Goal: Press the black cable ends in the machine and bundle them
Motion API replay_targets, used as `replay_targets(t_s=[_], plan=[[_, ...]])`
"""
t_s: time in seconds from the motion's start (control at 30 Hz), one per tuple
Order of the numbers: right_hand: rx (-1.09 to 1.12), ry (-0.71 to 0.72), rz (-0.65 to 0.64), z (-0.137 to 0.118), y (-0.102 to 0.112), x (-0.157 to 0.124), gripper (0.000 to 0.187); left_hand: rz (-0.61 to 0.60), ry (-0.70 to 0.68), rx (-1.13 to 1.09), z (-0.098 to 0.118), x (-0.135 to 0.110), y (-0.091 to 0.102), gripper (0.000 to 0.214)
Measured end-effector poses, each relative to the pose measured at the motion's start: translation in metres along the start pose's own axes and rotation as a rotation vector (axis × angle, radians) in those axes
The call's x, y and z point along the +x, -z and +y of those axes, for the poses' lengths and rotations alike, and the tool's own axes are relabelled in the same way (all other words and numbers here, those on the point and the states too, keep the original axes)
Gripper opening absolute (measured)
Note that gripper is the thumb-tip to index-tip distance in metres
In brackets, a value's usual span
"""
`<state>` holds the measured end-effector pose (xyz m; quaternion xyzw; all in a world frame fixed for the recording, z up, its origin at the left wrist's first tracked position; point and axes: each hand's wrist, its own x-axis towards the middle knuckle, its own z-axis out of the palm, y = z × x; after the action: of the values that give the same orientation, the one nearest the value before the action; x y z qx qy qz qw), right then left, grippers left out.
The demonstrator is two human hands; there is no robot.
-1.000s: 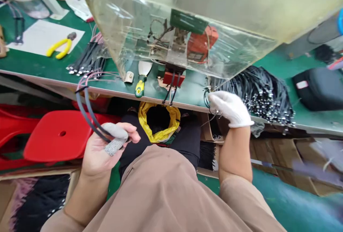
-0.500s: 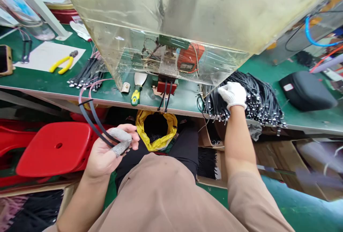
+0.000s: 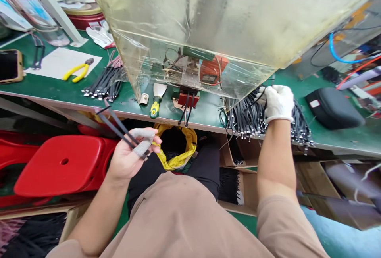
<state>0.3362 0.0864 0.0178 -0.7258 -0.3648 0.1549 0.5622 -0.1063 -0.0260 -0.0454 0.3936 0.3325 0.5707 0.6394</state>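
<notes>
My left hand [image 3: 131, 154], with grey covers on its thumb and a finger, pinches a pair of black-sleeved wires [image 3: 117, 127] over my lap. The wires slant up to the left, pink at their far end. On the right of the bench my white-gloved right hand [image 3: 278, 101] is closed over a pile of black cables [image 3: 247, 117] with silvery tips. A dark strand shows at its fingers, though the grip itself is partly hidden. Between the hands, two black leads hang from a red block [image 3: 188, 98] beneath the clear guard [image 3: 184, 16].
A yellow-handled scraper [image 3: 156, 101], yellow pliers [image 3: 79, 70] and a bundle of finished-looking wires [image 3: 105, 79] lie on the green bench [image 3: 133, 105]. A black case [image 3: 333, 108] stands at right. Below are a yellow-lined bin [image 3: 190, 147] and a red stool [image 3: 59, 166].
My right hand has shifted right across the cable pile, and a dark strand now shows at its fingers. My left hand has moved slightly right with the wires. The view has shifted a little.
</notes>
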Motion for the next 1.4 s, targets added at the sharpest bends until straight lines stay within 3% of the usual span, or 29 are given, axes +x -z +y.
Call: replay_targets(t_s=[0.13, 0.27, 0.37, 0.47, 0.63, 0.73, 0.83, 0.93, 1.07, 1.17, 1.27, 1.33, 1.4], plan=[[0.467, -0.114, 0.010, -0.018, 0.000, -0.012, 0.018, 0.025, -0.013, 0.096, -0.024, 0.048, -0.018, 0.034], [0.847, -0.139, -0.158, -0.022, 0.008, -0.033, 0.023, 0.103, -0.065, 0.407, -0.058, 0.105, -0.040, 0.052], [0.970, -0.190, -0.252, -0.022, 0.016, -0.051, 0.029, 0.084, -0.007, 0.623, -0.078, 0.131, -0.057, 0.052], [1.008, -0.172, -0.268, -0.023, 0.020, -0.068, 0.027, -0.023, 0.050, 0.785, -0.086, 0.136, -0.068, 0.038], [1.025, -0.221, -0.278, -0.021, 0.024, -0.089, 0.020, -0.146, 0.093, 0.831, -0.080, 0.109, -0.071, 0.022], [1.024, -0.248, -0.303, -0.021, 0.022, -0.100, 0.008, -0.248, 0.180, 0.753, -0.069, 0.085, -0.072, 0.034], [0.974, -0.122, -0.326, -0.023, 0.017, -0.116, 0.023, -0.279, 0.191, 0.722, -0.057, 0.064, -0.075, 0.045], [0.852, -0.039, -0.353, -0.029, 0.012, -0.142, 0.025, -0.387, 0.232, 0.657, -0.049, 0.047, -0.074, 0.049], [0.733, -0.034, -0.482, -0.036, 0.001, -0.180, 0.028, -0.306, 0.212, 0.550, -0.030, 0.028, -0.061, 0.056], [0.727, -0.193, -0.722, -0.030, -0.020, -0.204, 0.030, -0.275, 0.160, 0.431, 0.002, 0.006, -0.049, 0.057], [0.735, -0.536, -0.953, -0.002, -0.047, -0.227, 0.038, -0.134, 0.046, 0.237, 0.039, -0.027, -0.036, 0.052], [0.741, -0.735, -1.016, 0.024, -0.063, -0.242, 0.045, -0.043, -0.038, 0.183, 0.056, -0.046, -0.029, 0.047], [0.751, -0.852, -1.035, 0.045, -0.073, -0.255, 0.048, -0.027, -0.081, 0.191, 0.064, -0.058, -0.023, 0.043]])
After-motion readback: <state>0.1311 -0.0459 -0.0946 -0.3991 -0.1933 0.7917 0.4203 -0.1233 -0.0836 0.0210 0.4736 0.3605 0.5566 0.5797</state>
